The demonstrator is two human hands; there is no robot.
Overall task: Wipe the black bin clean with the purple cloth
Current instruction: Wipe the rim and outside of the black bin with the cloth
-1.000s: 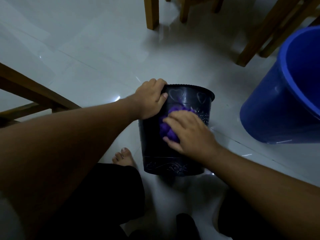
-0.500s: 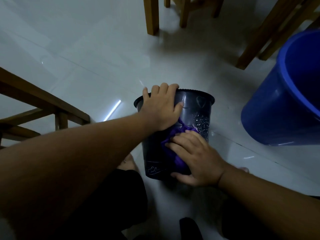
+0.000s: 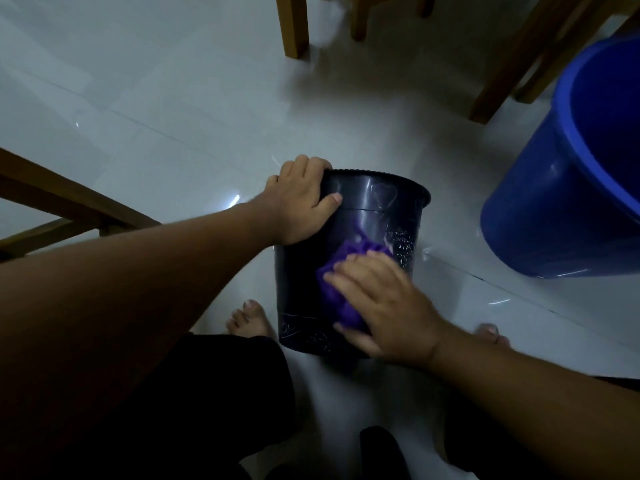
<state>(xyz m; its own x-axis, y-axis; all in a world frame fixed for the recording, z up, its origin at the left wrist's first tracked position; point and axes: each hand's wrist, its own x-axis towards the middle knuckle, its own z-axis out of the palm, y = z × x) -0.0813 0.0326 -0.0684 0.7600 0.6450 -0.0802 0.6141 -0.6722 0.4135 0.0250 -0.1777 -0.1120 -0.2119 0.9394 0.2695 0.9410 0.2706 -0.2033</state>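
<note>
Bin (image 3: pixel 349 216) upright on floor (image 3: pixel 173 116), between bare feet. Left hand (image 3: pixel 301 202) clenched on rim; right hand (image 3: pixel 384 306), fingers (image 3: pixel 346 285) spread, pressing cloth (image 3: pixel 341 299) against bin's near side.

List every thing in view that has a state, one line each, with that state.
black bin: upright on the floor, held at the rim.
purple cloth: bunched, pressed against the bin's outer wall.
left hand: gripping the bin's rim.
right hand: flat on the cloth, pressing it to the bin.
blue bucket: upright, untouched; contents not visible.
</note>
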